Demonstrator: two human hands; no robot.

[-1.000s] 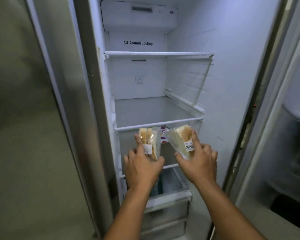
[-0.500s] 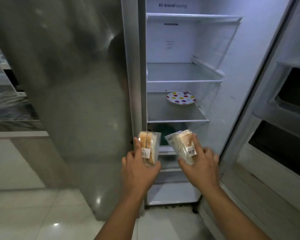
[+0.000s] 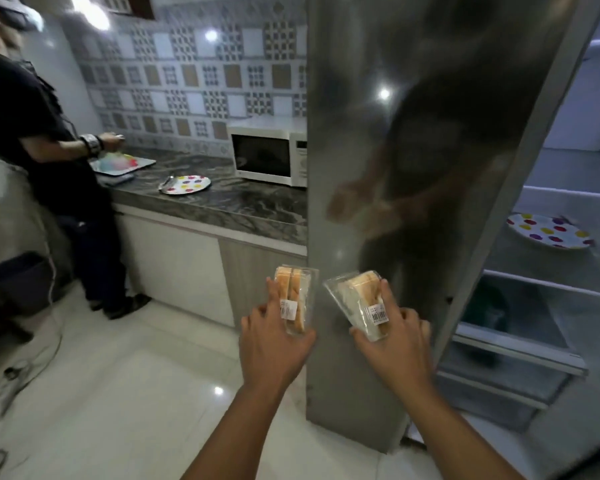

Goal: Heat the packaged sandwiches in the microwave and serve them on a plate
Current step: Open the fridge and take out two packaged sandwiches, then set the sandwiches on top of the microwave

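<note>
Left hand, lower centre of the frame, grips a clear plastic-wrapped sandwich wedge, held upright. Right hand, just beside it, grips a second clear-wrapped sandwich wedge, tilted left. Behind them stands the open steel refrigerator door. Left of centre, a white microwave and a polka-dot round plate rest on the dark marbled counter.

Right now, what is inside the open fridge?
A spotted plate sits on a shelf, with something dark green below it. The steel door hides the fridge's left part.
</note>
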